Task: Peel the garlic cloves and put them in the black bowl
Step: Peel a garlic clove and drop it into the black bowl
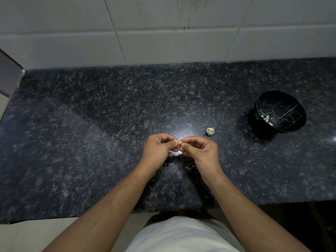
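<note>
Over the middle of the dark granite counter (91,124), my left hand (160,148) and my right hand (201,151) meet fingertip to fingertip. Both pinch one small pale garlic clove (180,142), which is mostly hidden by the fingers. A partly broken garlic bulb (210,131) lies on the counter just right of my hands. Further right stands the black bowl (291,99) with pale veins; several peeled cloves (267,119) lie at its bottom.
A grey tiled wall (163,30) rises behind the counter. The counter's front edge runs just above my white shirt (183,235). Small flecks of garlic skin (190,167) lie on the granite under my hands.
</note>
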